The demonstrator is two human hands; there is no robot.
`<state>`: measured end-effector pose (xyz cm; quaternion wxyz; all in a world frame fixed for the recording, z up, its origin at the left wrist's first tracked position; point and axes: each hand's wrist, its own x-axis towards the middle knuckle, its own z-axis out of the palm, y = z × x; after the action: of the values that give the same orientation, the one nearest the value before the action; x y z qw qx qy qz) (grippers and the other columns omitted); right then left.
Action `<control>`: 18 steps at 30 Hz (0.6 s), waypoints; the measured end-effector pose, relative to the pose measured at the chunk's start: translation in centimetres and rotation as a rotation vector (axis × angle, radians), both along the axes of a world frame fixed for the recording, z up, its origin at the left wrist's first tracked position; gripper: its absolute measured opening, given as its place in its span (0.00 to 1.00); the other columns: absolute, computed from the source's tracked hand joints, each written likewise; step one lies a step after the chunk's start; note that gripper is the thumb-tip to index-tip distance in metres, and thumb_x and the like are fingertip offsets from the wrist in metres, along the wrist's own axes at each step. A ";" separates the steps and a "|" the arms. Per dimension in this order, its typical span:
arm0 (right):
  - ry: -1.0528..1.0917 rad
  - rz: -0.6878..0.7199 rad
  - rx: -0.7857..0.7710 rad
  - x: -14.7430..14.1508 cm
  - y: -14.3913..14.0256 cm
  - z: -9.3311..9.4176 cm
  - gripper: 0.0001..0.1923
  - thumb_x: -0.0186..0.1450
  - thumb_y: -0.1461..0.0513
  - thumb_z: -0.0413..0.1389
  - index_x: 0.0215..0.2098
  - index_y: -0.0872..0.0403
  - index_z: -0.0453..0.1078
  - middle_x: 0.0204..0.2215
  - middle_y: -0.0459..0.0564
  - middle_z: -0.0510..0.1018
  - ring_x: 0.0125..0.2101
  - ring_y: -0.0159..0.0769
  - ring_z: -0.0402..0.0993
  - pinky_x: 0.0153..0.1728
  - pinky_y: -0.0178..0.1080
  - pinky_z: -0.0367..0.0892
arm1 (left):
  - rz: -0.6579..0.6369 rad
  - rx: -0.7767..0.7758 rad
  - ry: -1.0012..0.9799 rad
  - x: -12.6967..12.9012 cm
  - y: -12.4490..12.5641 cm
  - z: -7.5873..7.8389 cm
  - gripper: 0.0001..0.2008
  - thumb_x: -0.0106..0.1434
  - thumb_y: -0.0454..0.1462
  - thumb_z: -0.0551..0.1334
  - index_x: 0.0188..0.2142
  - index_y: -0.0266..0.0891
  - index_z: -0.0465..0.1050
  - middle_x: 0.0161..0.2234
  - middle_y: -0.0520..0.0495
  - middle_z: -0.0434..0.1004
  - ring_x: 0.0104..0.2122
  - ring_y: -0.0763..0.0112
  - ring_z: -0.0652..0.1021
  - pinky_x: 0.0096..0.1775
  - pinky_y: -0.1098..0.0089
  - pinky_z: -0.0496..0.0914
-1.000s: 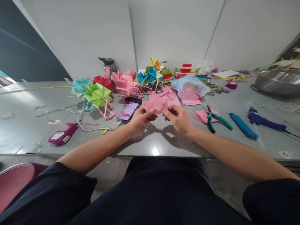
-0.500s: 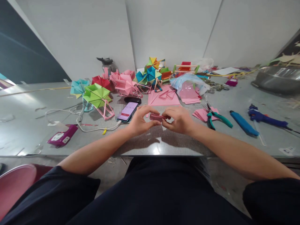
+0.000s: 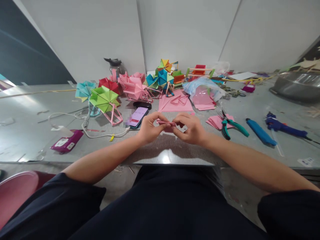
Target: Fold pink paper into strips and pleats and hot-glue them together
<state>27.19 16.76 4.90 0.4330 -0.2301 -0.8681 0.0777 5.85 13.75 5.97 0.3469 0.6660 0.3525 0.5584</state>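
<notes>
Between my two hands, just above the near part of the table, is a small piece of folded pink paper (image 3: 169, 129). My left hand (image 3: 151, 128) pinches its left side between thumb and fingers. My right hand (image 3: 190, 128) grips the right end with its fingertips. Part of the paper is hidden by the fingers. Beyond the hands lie pink sheets (image 3: 167, 104) with a pink triangular frame (image 3: 178, 100) on top. A phone (image 3: 138, 117) rests left of my left hand. Pink paper pieces (image 3: 214, 122) and teal-handled pliers (image 3: 233, 126) lie right of my right hand.
Folded paper wheels, one green (image 3: 104, 99) and one pink (image 3: 132, 88), stand at the back left. A purple power socket (image 3: 67, 141) with a white cable is at left. On the right are a blue cutter (image 3: 260, 131), a glue gun (image 3: 285, 126) and a metal bowl (image 3: 295, 87).
The folded pink paper has been turned and now shows edge-on between the fingers. My left thumb has moved onto it, closing the gap below. The view has shifted slightly.
</notes>
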 end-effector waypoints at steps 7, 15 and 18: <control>-0.037 0.013 0.101 0.0 0.4 -0.4 0.06 0.71 0.59 0.60 0.34 0.49 0.74 0.31 0.52 0.81 0.33 0.42 0.75 0.36 0.44 0.69 | 0.035 0.025 0.025 0.0 0.0 -0.2 0.08 0.59 0.38 0.79 0.28 0.44 0.84 0.28 0.49 0.80 0.35 0.63 0.77 0.44 0.63 0.72; -0.029 -0.011 0.165 0.1 0.5 -0.7 0.06 0.71 0.60 0.61 0.35 0.50 0.74 0.32 0.50 0.81 0.33 0.39 0.76 0.36 0.41 0.69 | 0.016 0.078 0.038 -0.2 0.6 -0.6 0.15 0.58 0.45 0.81 0.27 0.41 0.80 0.27 0.49 0.80 0.31 0.67 0.76 0.40 0.65 0.70; 0.012 -0.002 0.264 0.3 0.7 -0.8 0.05 0.71 0.63 0.60 0.36 0.50 0.73 0.31 0.49 0.80 0.32 0.37 0.75 0.34 0.40 0.69 | -0.004 0.103 0.039 -0.4 1.2 -1.0 0.16 0.58 0.47 0.80 0.29 0.39 0.80 0.27 0.50 0.80 0.30 0.68 0.76 0.37 0.66 0.69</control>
<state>27.47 17.49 4.09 0.4650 -0.1717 -0.8678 -0.0364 5.44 14.99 4.96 0.3064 0.6945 0.3288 0.5618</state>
